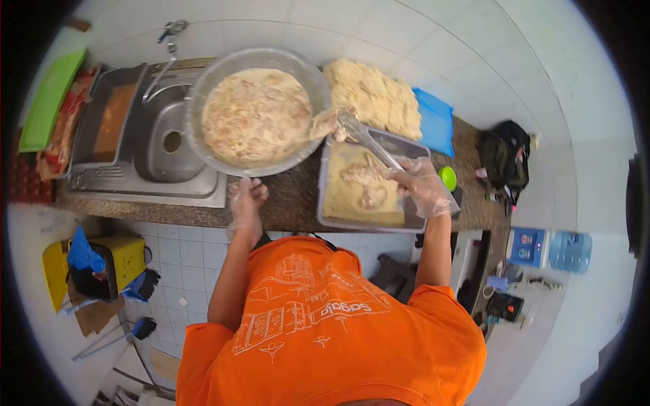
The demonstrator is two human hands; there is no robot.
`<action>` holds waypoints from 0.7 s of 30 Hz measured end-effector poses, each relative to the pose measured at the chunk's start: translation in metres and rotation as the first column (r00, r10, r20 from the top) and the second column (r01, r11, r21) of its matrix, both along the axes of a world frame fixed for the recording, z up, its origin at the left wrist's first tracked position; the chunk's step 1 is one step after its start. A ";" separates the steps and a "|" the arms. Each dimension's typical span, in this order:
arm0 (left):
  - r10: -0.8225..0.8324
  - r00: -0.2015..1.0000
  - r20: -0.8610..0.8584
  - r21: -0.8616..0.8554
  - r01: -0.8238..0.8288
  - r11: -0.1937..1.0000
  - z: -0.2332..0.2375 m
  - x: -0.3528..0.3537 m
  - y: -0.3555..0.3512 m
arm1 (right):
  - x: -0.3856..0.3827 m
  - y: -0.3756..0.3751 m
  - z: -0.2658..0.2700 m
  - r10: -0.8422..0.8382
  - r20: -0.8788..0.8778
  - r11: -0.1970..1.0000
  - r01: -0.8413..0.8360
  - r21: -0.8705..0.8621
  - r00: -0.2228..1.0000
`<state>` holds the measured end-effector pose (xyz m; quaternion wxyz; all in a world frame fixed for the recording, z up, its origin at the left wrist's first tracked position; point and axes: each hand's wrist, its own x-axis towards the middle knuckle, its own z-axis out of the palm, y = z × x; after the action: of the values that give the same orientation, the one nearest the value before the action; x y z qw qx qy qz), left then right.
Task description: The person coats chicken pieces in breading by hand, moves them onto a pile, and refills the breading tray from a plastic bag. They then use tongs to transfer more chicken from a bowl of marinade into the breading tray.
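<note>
Tongs carry a battered piece from bowl to tray

The right hand (421, 184), gloved in clear plastic, is closed round the tongs (369, 139), which pinch a pale, wet-coated piece (323, 124) over the bowl (196, 95) at its right rim. The left hand (247, 199) (also gloved) curls over the bowl's near rim, steadying it on the counter (291, 196). The lift looks half made. Setting the piece into the crumb-lined tray (359, 227) just right of the bowl calls for a level, dripless carry.
</note>
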<state>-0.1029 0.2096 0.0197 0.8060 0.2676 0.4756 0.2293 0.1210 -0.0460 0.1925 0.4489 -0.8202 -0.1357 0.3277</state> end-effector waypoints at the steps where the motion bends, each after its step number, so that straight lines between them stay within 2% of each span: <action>1: -0.030 1.000 -0.008 -0.017 0.030 0.999 0.000 0.001 -0.002 | -0.005 -0.023 0.003 -0.038 -0.027 0.998 0.036 -0.055 0.999; 3: -0.028 0.999 -0.025 -0.006 0.028 1.000 -0.003 0.002 -0.004 | -0.011 -0.054 0.007 -0.086 -0.058 0.990 0.079 -0.118 0.995; 5: -0.047 0.998 -0.033 -0.036 0.045 0.998 -0.011 0.004 -0.004 | -0.012 -0.072 0.009 -0.050 -0.072 0.905 0.014 -0.425 0.996; 6: -0.054 0.997 -0.051 -0.039 0.052 0.998 -0.013 0.004 -0.004 | -0.014 -0.079 0.007 -0.031 0.015 0.842 0.034 -0.539 0.999; 7: -0.058 0.996 -0.069 -0.041 0.055 0.998 -0.014 0.003 -0.004 | -0.018 -0.084 0.010 -0.028 0.009 0.842 0.028 -0.539 1.000; 9: -0.056 0.996 -0.063 -0.029 0.054 0.998 -0.007 0.004 -0.004 | -0.020 -0.081 0.023 0.144 0.247 0.625 0.105 -0.773 0.958; 10: -0.060 0.997 -0.055 -0.022 0.059 0.998 -0.004 0.003 -0.005 | -0.020 -0.077 0.024 0.137 0.301 0.592 0.166 -0.788 0.944; 11: -0.044 0.997 -0.064 -0.021 0.043 0.999 -0.003 0.002 -0.006 | -0.021 -0.069 0.031 0.151 0.294 0.596 0.150 -0.789 0.944; 13: -0.017 0.997 -0.075 0.000 0.017 1.000 0.001 0.003 -0.004 | -0.021 -0.046 0.043 0.267 0.474 0.588 0.248 -0.770 0.839; 14: 0.014 0.997 -0.072 0.010 -0.013 1.000 0.001 0.003 -0.004 | -0.016 -0.037 0.041 0.308 0.524 0.656 0.222 -0.721 0.794; 15: 0.048 0.996 -0.076 0.022 -0.046 0.999 -0.002 0.001 -0.003 | -0.016 -0.017 0.043 0.328 0.524 0.672 0.196 -0.714 0.786; 17: 0.014 0.999 -0.048 0.026 -0.013 1.000 -0.004 -0.002 0.000 | -0.017 0.036 0.049 0.456 0.559 0.762 0.020 -0.647 0.693; 19: 0.057 0.998 -0.036 0.054 -0.055 0.997 0.005 -0.004 -0.001 | -0.008 0.080 0.014 0.568 0.683 0.792 -0.080 -0.605 0.459; 21: 0.037 0.999 0.012 0.043 -0.037 0.998 0.006 -0.006 0.000 | -0.007 0.149 -0.008 0.663 0.633 0.731 -0.166 -0.661 0.400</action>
<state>-0.1084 0.2101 0.0255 0.7981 0.2750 0.4710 0.2560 0.1138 0.1031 0.1844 -0.0049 -0.8911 -0.4534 0.0176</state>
